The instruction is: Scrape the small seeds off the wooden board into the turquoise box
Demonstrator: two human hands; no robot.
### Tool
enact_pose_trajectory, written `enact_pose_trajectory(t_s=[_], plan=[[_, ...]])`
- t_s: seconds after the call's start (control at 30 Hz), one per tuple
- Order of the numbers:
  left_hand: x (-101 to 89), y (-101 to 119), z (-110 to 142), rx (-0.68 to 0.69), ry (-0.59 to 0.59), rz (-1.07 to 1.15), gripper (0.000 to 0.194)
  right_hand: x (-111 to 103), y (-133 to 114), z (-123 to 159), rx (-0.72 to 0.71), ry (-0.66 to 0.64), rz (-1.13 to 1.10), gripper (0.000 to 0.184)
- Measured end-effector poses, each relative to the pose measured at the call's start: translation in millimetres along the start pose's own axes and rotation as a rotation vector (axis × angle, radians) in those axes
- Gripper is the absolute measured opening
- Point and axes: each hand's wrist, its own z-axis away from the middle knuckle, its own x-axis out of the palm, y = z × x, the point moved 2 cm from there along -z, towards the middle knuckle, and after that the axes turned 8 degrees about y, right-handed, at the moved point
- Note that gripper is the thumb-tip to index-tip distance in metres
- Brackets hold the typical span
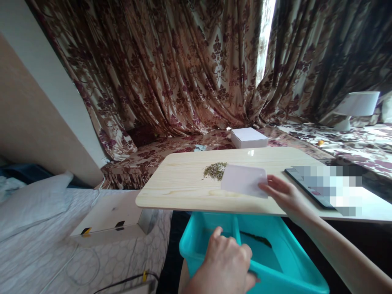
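Note:
My right hand (283, 192) pinches the right edge of a thin, whitish plastic sheet (243, 181) with rounded corners, held over the wooden tabletop (171, 183). The sheet's left edge is beside a loose pile of small greenish-brown dried bits (212, 170) and covers part of it. Lower down, my left hand (226, 259) lies over the near rim of a teal divided bin (300, 255), with its fingers curled at the rim near the divider. Part of its grip is hidden by the hand itself. Inside the bin's right compartment is a dark greenish strip of material (257, 239).
A tablet (309, 190), its screen partly blurred, lies on the tabletop's right side. Behind the table are a white box (249, 138) and patterned curtains (183, 69). To the left, a white case (113, 214) rests on a bed (39, 228) with cables. A lamp (357, 104) stands at right.

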Motion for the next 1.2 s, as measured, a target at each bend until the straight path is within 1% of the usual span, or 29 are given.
enact_pose_trajectory(t_s=[0.03, 0.07, 0.1, 0.13, 0.23, 0.33, 0.5, 0.7, 0.93, 1.07, 1.2], plan=[[0.9, -5.6, 4.5, -0.015, 0.028, 0.013, 0.026, -7.5, 1.2, -8.1, -0.009, 0.09, -0.001, 0.036], [2.7, -12.0, 9.3, -0.036, 0.041, 0.034, 0.024, -13.5, 3.1, -15.6, -0.009, 0.145, 0.008, 0.035], [5.2, -19.1, 14.3, -0.068, 0.042, 0.055, 0.024, -17.9, 5.7, -22.2, 0.002, 0.182, 0.029, 0.033], [7.6, -26.1, 19.1, -0.088, 0.068, 0.078, 0.024, -21.0, 8.8, -27.6, 0.018, 0.218, 0.048, 0.03], [16.5, -44.9, 31.1, -0.134, 0.135, 0.116, 0.022, -21.1, 18.6, -37.5, 0.035, 0.24, 0.069, 0.022], [23.0, -54.9, 37.3, -0.131, 0.185, 0.139, 0.021, -16.9, 26.6, -41.7, 0.016, 0.254, 0.077, 0.021], [25.6, -56.4, 38.1, -0.136, 0.188, 0.154, 0.02, -17.1, 33.4, -44.2, -0.013, 0.289, 0.11, 0.025], [27.2, -57.4, 39.0, -0.134, 0.207, 0.178, 0.017, -18.8, 37.1, -42.3, 0.009, 0.31, 0.164, 0.027], [29.6, -58.8, 39.8, -0.143, 0.191, 0.179, 0.019, -15.9, 30.4, -37.2, 0.013, 0.316, 0.194, 0.025], [26.6, -57.2, 39.9, -0.156, 0.193, 0.18, 0.017, -14.7, 27.1, -35.2, 0.026, 0.323, 0.157, 0.023], [23.4, -56.9, 38.3, -0.165, 0.167, 0.186, 0.018, -13.9, 22.4, -32.1, -0.002, 0.327, 0.164, 0.021]])
